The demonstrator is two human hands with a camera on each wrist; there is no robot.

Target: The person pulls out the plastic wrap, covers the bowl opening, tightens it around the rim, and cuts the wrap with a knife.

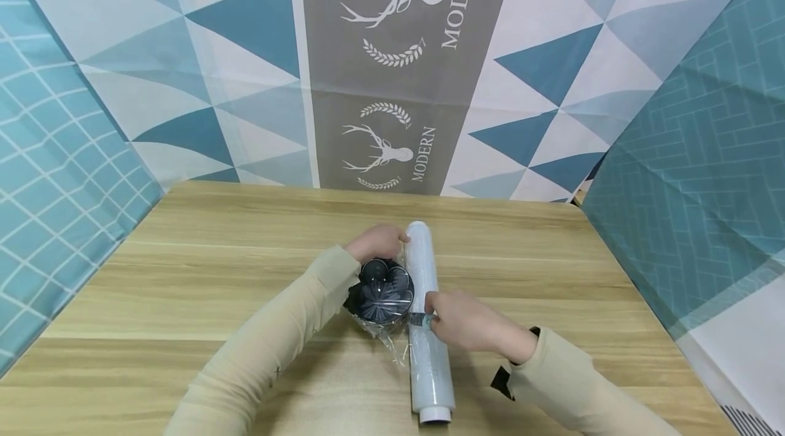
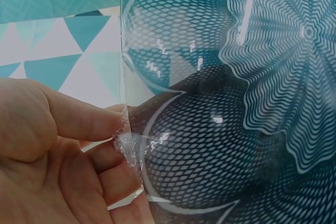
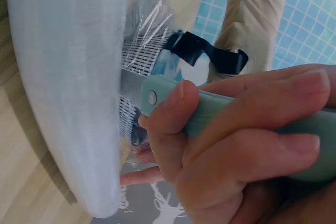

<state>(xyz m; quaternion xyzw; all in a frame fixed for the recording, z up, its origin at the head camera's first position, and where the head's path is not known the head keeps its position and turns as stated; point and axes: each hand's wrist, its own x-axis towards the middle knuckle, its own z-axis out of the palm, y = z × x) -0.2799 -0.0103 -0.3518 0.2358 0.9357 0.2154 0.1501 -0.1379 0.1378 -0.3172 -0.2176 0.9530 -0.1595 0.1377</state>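
Observation:
A long white roll of cling film lies lengthwise on the table. To its left sits a round dark container with a lace-like pattern, with clear film over and around it. At the container's far side my left hand pinches a bunched edge of the cling film between thumb and fingers. My right hand grips the pale green handle of a knife. Its blade lies between the roll and the container, partly hidden behind the roll. Whether it touches the film, I cannot tell.
The wooden table reaches to a patterned cloth backdrop at the back. Tile-print cloths hang on the left and right. Black strap ends hang from the sleeves, one by the right cuff.

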